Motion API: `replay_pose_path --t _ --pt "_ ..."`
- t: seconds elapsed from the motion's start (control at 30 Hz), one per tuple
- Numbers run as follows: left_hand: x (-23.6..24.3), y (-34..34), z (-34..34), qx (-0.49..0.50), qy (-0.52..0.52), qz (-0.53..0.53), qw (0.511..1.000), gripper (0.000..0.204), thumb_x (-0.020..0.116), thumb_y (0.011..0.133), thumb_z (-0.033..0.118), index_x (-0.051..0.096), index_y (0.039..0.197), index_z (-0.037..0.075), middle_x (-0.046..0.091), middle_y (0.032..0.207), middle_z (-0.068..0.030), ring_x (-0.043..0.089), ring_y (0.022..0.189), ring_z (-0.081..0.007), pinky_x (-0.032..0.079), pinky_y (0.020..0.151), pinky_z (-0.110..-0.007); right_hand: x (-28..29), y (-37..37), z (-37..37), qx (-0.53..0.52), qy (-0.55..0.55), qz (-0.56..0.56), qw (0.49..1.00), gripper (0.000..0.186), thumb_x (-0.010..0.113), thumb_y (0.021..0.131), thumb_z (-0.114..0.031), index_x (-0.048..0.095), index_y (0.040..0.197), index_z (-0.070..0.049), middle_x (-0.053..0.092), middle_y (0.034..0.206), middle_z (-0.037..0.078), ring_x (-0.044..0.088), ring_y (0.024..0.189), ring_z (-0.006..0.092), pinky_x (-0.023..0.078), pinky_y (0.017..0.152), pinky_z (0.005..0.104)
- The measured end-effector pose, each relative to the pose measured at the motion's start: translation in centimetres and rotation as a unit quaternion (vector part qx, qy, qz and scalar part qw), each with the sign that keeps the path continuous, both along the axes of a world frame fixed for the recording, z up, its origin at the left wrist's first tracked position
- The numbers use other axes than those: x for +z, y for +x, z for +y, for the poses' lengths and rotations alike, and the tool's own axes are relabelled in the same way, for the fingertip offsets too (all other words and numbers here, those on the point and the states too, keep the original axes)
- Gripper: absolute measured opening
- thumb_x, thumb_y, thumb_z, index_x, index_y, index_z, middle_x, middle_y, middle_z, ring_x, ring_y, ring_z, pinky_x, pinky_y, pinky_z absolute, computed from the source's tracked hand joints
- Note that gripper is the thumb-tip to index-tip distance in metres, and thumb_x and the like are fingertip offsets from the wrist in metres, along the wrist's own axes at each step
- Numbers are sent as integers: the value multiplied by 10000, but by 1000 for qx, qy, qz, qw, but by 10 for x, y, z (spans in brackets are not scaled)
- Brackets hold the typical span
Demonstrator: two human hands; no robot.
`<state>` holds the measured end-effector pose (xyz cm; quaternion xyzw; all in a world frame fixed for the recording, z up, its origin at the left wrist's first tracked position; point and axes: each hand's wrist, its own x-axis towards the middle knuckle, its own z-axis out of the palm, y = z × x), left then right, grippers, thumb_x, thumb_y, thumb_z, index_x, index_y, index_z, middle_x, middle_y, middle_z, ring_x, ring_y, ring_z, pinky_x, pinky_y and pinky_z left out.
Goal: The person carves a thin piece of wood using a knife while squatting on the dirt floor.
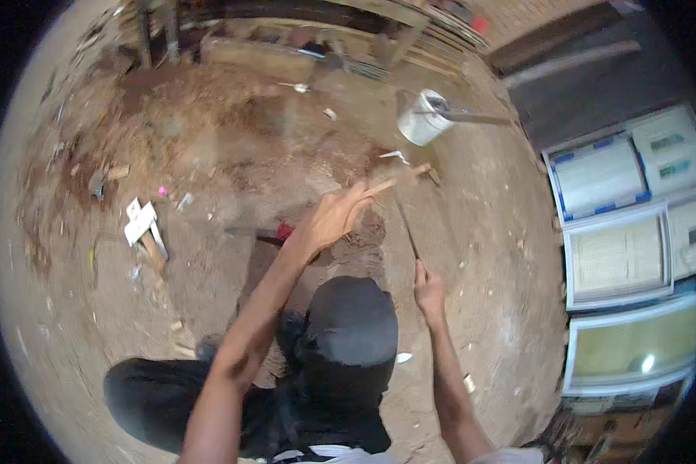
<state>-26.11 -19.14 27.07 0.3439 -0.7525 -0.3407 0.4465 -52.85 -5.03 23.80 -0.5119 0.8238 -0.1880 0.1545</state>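
My left hand (339,216) is closed around a narrow wooden stick (394,182), which points away to the right. In my right hand (429,292) is a long, thin dark blade-like tool (407,226). Its far end reaches up close to the stick; whether they touch I cannot tell. On the ground just left of my left wrist lies a tool with a red part (284,231), partly hidden by my arm. A short piece of wood (433,176) shows by the stick's far end, near a small white scrap (395,156).
My bent dark-clothed knee (348,329) is below the hands. A white bucket (424,122) with a long bar across it stands far right of centre. White-framed panels (622,255) lean along the right. White scraps (141,223) and wood bits lie on the dirt floor at left.
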Motion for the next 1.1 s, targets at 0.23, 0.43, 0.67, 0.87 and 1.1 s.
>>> replay_pose_path --t 0.23,0.43,0.67,0.87,1.1 --pt "-48 -3 -1 -41 28 -82 995 222 509 962 237 449 986 24 583 815 -264 558 780 -474 421 624 -515 99 64 7 10 -193 -174 966 386 461 1006 -325 510 721 -69 429 572 -47 385 481 39 298 433 230" --pt "-33 -3 13 4 49 -10 999 172 525 953 179 447 956 26 564 753 -266 567 724 -463 436 594 -490 51 47 -1 52 -77 64 994 430 482 976 -346 603 870 53 423 525 142 453 463 154 373 464 361" --pt "-13 0 -12 -28 16 -100 994 210 521 957 228 527 1075 55 592 810 -268 587 738 -453 457 608 -488 -9 15 22 -49 -42 -45 997 518 458 976 -397 573 732 45 446 523 140 467 506 158 384 500 371" --pt "-28 -6 -3 -66 164 -167 970 291 479 973 323 514 1080 54 607 871 -270 582 777 -462 458 645 -509 69 57 3 -1 -164 -166 972 383 466 996 -325 493 723 -58 395 601 -49 384 530 31 287 461 222" --pt "-54 -4 -13 -57 57 -110 991 267 467 979 319 459 1025 56 597 822 -270 569 781 -486 436 606 -546 52 63 5 1 -150 -202 968 366 494 979 -311 521 740 -36 423 571 -20 411 536 61 331 480 268"
